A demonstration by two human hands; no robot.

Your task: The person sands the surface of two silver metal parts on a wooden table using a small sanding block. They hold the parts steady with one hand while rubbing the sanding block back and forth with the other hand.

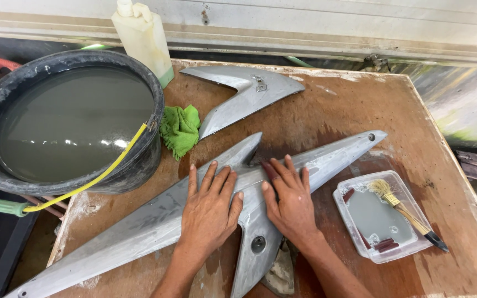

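Head view: a long grey body panel (155, 221), pointed at both ends and branched like an arrow, lies flat across the wooden bench (448, 165), reaching from the near left corner up toward the right. Both hands lie on its middle. The left hand (211, 207) is spread, palm down, fingers fanned over the wide central part. The right hand (289, 201) is just beside it, also flat and open, fingertips up near the panel's upper edge. Neither hand pinches or grips anything; they press on the surface.

The panel looks like thin moulded plastic, so probably light for its length and somewhat springy, with narrow tips that could flex or crack if lifted by one end. Its surface looks wet and dull, so likely slippery. The safest hold seems to be the broad middle where the hands are, or the lower branch near the round hole (258, 243).

A second, smaller grey panel (244, 99) lies further back, apart from the first. A green cloth (180, 129) sits between it and a black bucket of murky water (67, 118). A pale bottle (143, 38) stands behind. At right, a clear tray (379, 218) holds grey liquid and a brush (407, 212).
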